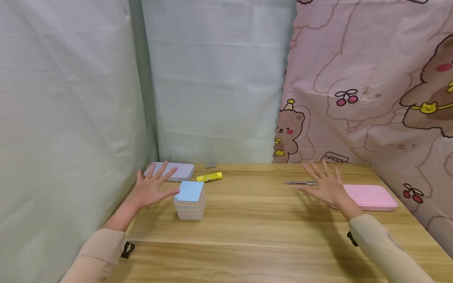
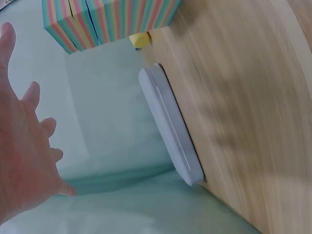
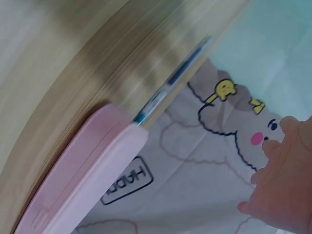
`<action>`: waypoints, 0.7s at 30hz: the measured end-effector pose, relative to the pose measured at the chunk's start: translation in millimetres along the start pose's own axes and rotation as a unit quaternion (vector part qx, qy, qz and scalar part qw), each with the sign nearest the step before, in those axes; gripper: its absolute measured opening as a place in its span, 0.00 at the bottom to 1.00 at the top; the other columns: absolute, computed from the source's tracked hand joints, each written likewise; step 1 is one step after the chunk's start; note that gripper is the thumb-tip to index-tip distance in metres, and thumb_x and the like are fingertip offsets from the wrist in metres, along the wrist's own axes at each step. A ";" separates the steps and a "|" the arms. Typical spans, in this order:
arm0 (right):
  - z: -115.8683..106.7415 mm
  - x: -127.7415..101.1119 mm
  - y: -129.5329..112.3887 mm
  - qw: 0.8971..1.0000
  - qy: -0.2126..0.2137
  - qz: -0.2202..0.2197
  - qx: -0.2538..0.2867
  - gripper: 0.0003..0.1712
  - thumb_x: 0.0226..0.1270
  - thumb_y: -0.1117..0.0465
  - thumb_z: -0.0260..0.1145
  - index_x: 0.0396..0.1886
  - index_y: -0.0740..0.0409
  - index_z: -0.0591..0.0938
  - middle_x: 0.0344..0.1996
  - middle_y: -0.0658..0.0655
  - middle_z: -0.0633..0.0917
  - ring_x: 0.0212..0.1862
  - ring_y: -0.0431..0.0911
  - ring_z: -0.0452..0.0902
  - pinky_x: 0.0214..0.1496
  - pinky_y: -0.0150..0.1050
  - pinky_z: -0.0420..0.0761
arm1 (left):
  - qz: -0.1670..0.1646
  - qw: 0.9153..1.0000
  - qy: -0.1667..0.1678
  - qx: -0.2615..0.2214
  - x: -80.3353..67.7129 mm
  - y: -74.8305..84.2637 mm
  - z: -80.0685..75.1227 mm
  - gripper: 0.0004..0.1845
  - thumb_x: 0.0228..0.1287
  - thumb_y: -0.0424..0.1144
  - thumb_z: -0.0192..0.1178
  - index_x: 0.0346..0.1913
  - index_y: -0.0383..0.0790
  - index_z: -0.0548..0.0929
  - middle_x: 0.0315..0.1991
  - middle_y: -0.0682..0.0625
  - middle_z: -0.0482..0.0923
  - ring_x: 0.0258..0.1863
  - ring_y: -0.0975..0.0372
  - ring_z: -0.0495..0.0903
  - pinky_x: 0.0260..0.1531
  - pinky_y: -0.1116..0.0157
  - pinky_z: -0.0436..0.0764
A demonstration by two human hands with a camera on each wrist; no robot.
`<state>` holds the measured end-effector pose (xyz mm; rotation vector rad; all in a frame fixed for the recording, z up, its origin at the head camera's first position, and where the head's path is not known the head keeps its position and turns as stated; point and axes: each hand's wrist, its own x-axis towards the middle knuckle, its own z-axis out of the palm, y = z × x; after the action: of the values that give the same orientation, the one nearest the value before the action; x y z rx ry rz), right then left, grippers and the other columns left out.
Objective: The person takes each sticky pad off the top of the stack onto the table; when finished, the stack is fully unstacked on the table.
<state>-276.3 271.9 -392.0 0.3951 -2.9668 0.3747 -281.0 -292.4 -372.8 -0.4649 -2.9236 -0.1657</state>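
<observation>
Fingers [image 1: 161, 171] of the left hand [image 1: 150, 190] spread apart, holding nothing, just left of the sticky-note block [image 1: 190, 200] on the counter [image 1: 255, 236], grey case [image 1: 177, 171] behind it, right hand [image 1: 327, 186] likewise splayed, well right of the block, over the pink case [image 1: 371, 196], beside a pen [image 1: 297, 183].

Makeshift desk booth, likely home study corner: wooden tabletop [image 1: 269, 232] enclosed by hung pale green sheets [image 1: 70, 98] and pink bear-print cloth [image 1: 371, 78]. Stationery laid out: sticky-note block [image 1: 190, 200], yellow glue stick [image 1: 209, 177], pen [image 1: 299, 183], two tin cases.
</observation>
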 end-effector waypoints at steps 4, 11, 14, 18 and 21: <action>3.7 4.0 -13.8 1.000 0.006 -0.005 0.008 0.51 0.65 0.29 0.53 0.80 0.41 0.44 0.79 0.61 0.44 0.78 0.66 0.27 0.71 0.70 0.23 | 0.005 1.000 -0.001 0.000 -1.5 6.0 0.6 0.45 0.61 0.71 0.52 0.77 0.61 0.52 0.80 0.42 0.43 0.76 0.33 0.40 0.63 0.23 0.36; 13.2 17.8 -45.8 0.999 0.002 -0.012 0.032 0.52 0.64 0.27 0.53 0.80 0.40 0.43 0.80 0.56 0.43 0.79 0.62 0.26 0.73 0.69 0.23 | 0.007 1.000 0.000 -0.020 -5.9 13.0 3.0 0.47 0.59 0.70 0.55 0.77 0.57 0.54 0.79 0.41 0.44 0.76 0.34 0.39 0.63 0.24 0.35; 19.6 24.3 -61.0 0.999 0.006 -0.021 0.042 0.53 0.63 0.27 0.53 0.80 0.41 0.44 0.80 0.54 0.42 0.79 0.61 0.26 0.73 0.69 0.25 | 0.004 1.000 0.003 -0.026 -9.1 14.5 6.0 0.49 0.58 0.70 0.56 0.78 0.56 0.52 0.79 0.41 0.44 0.76 0.35 0.39 0.64 0.25 0.35; 27.9 32.4 -82.3 0.998 0.013 -0.033 0.061 0.54 0.63 0.27 0.54 0.80 0.43 0.44 0.80 0.53 0.43 0.79 0.60 0.26 0.74 0.69 0.28 | 0.005 0.999 0.003 -0.037 -11.6 17.1 12.7 0.52 0.57 0.70 0.56 0.79 0.53 0.48 0.79 0.41 0.44 0.76 0.35 0.39 0.65 0.26 0.34; 33.6 38.8 -98.4 0.996 0.016 -0.041 0.077 0.55 0.62 0.27 0.55 0.79 0.42 0.44 0.80 0.52 0.44 0.80 0.58 0.26 0.75 0.68 0.28 | 0.003 0.998 -0.001 -0.056 -13.0 20.8 18.6 0.54 0.57 0.69 0.57 0.79 0.50 0.46 0.79 0.41 0.43 0.76 0.35 0.39 0.65 0.26 0.32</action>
<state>-289.7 161.8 -396.0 0.5191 -2.8887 0.5961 -265.1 -274.1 -391.7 -0.4904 -2.9250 -0.3285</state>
